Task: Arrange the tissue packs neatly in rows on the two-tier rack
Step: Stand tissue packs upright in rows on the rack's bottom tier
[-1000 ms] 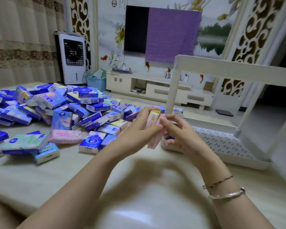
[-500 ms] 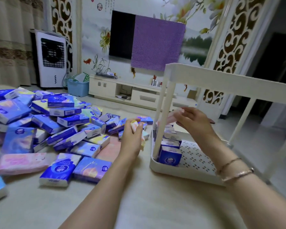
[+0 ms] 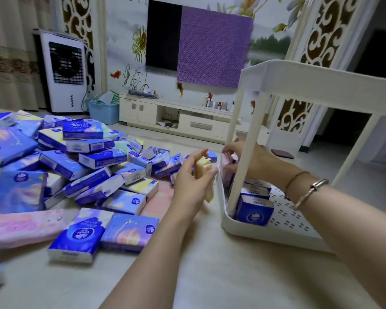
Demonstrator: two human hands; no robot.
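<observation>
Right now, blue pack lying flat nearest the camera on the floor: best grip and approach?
Judging by its pose, take the blue pack across its two long side edges, coming straight down from above. It lies flat with its face up; its right edge abuts the purple pack, so slide it left first, or pinch the free white near end instead.

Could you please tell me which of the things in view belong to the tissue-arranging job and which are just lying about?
Part of the job:
two-tier rack
blue packs in the lower tier
loose pile of packs
yellow pack in the left hand
pink pack at the right hand

Just lying about:
air cooler
blue basket
TV cabinet
</observation>
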